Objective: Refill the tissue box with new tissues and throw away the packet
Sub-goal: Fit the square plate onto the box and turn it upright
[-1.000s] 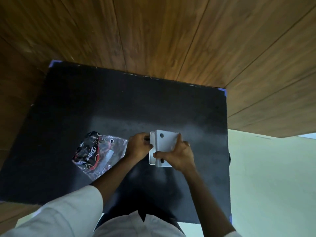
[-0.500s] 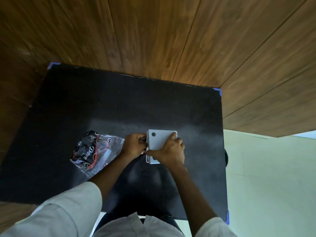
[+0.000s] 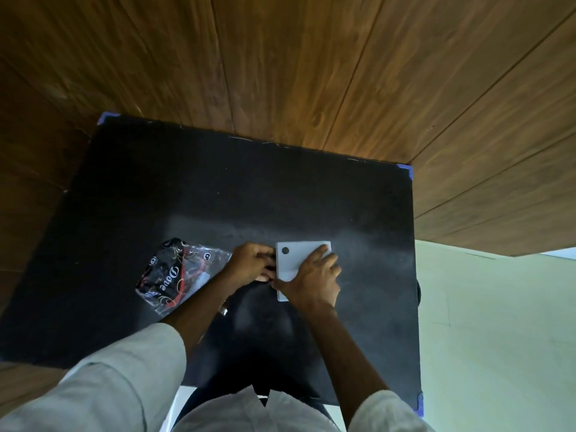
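A white tissue box [image 3: 296, 257] lies flat on the black table [image 3: 218, 188], with one dark round dot showing on its upward face. My right hand [image 3: 311, 280] presses down on the box's top and near side, covering its lower half. My left hand [image 3: 251, 265] grips the box's left edge with curled fingers. The crumpled clear plastic packet [image 3: 174, 272], printed black and red with "Dove", lies on the table just left of my left hand, partly under my left forearm.
Wood-panelled walls [image 3: 311, 73] stand behind and to the right of the table. A pale floor [image 3: 498, 338] shows to the right of the table. Blue tape marks the table's corners [image 3: 410, 171].
The box has gone from tilted up to lying flat on the table. My right hand has slid over its top face. The packet has stayed in place.
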